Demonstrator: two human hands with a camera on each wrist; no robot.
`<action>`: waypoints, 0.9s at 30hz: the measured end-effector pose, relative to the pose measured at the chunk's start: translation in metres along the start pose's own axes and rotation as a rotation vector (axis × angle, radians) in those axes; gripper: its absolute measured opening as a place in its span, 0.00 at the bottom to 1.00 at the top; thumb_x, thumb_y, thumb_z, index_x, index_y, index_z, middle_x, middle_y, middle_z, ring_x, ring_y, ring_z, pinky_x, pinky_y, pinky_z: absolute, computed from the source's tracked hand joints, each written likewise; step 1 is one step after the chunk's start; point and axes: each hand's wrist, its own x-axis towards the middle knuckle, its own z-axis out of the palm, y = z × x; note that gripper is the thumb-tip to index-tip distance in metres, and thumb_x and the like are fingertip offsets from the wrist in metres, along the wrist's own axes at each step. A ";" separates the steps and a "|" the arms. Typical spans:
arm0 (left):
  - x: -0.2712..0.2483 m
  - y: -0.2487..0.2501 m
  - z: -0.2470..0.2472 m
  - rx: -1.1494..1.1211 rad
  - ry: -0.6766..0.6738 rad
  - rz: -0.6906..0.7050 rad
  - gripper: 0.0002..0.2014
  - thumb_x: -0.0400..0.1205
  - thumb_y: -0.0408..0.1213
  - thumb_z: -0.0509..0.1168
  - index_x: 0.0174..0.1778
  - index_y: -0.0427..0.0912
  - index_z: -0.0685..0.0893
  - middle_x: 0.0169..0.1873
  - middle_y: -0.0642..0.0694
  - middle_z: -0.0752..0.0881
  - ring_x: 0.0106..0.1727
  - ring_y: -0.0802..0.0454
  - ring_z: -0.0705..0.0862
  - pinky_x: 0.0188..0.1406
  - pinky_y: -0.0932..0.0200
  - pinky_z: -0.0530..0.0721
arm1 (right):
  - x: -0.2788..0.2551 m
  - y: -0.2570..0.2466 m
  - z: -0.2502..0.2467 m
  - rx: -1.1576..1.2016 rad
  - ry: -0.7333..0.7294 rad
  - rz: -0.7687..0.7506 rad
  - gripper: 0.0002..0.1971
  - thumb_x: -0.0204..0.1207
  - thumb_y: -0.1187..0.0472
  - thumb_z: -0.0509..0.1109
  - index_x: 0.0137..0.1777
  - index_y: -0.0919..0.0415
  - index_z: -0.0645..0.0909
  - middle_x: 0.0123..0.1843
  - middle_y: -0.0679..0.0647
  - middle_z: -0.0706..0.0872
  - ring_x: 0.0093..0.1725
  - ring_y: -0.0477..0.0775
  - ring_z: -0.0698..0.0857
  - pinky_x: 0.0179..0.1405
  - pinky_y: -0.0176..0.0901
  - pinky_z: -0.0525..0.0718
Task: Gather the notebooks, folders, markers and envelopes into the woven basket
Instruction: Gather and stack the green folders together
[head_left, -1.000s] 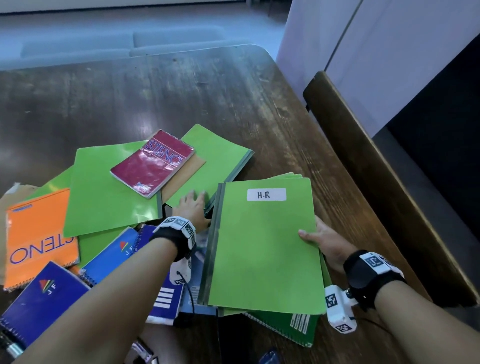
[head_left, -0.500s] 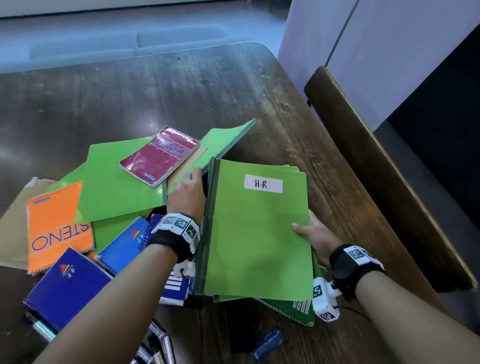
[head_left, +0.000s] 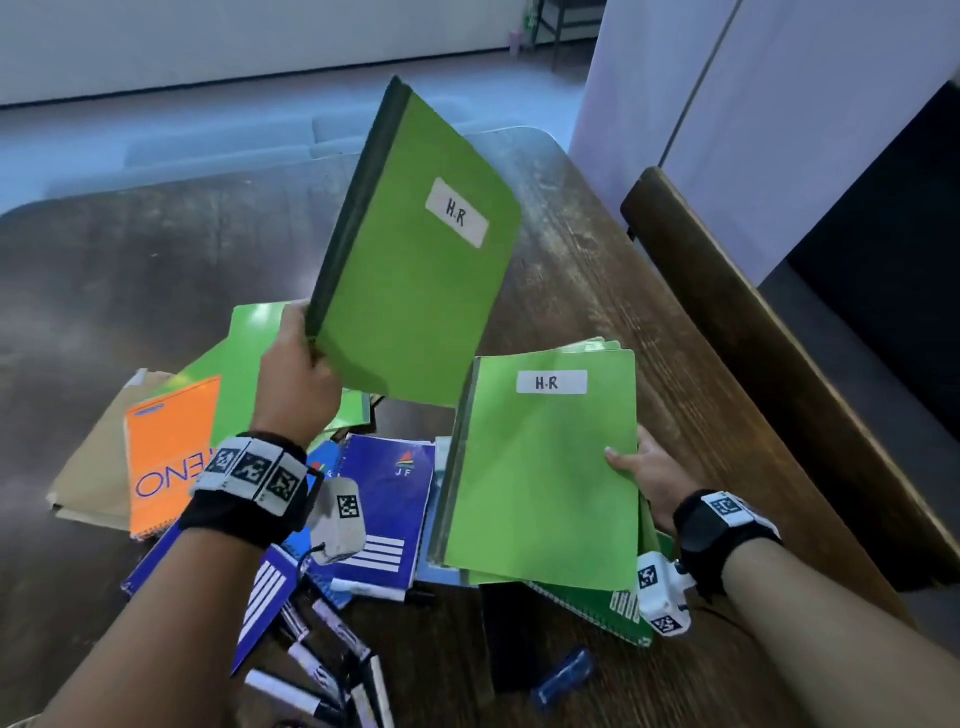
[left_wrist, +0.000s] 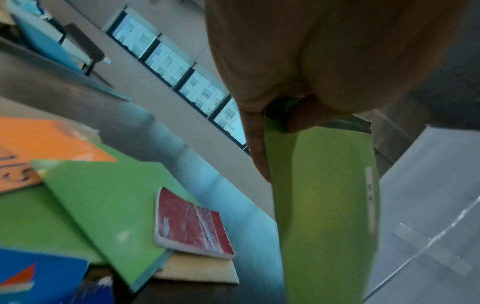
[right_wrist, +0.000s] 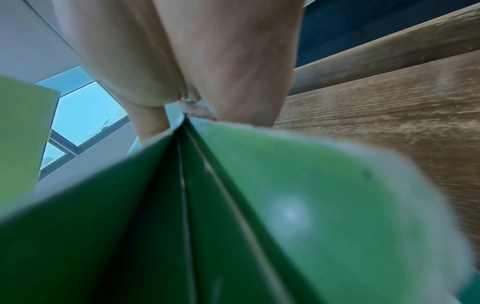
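Presently, left hand (head_left: 296, 379) clamps a raised green notebook (head_left: 415, 249) by its lower corner, notebook extending toward 1 o'clock. Right hand (head_left: 649, 475) pinches the green folder stack (head_left: 545, 467) at its 3 o'clock edge on the table (head_left: 156, 260).

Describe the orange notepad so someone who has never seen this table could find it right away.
On the dark wooden table, look at the left end of the pile of books. The orange notepad lies there on a tan envelope, beside the green folders. It is the only orange cover, with big blue letters.
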 end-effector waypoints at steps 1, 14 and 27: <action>-0.002 -0.006 0.001 -0.086 -0.043 -0.023 0.25 0.75 0.15 0.52 0.65 0.39 0.77 0.43 0.41 0.83 0.43 0.39 0.81 0.40 0.56 0.76 | 0.004 0.002 0.002 -0.010 -0.003 -0.002 0.34 0.83 0.62 0.69 0.86 0.52 0.60 0.81 0.51 0.73 0.75 0.56 0.76 0.80 0.59 0.69; -0.090 -0.059 0.066 -0.241 -0.535 -0.441 0.19 0.83 0.19 0.51 0.64 0.44 0.71 0.46 0.37 0.82 0.43 0.38 0.84 0.44 0.39 0.89 | 0.019 -0.018 0.053 0.248 0.130 -0.114 0.32 0.89 0.52 0.60 0.89 0.55 0.52 0.89 0.51 0.58 0.87 0.54 0.59 0.84 0.57 0.55; -0.019 -0.051 0.077 -0.404 -0.433 -0.382 0.23 0.85 0.28 0.65 0.74 0.45 0.68 0.53 0.40 0.85 0.53 0.41 0.85 0.50 0.60 0.88 | 0.032 -0.053 0.046 0.207 -0.067 -0.286 0.16 0.82 0.63 0.72 0.67 0.51 0.79 0.56 0.43 0.91 0.54 0.40 0.90 0.49 0.31 0.86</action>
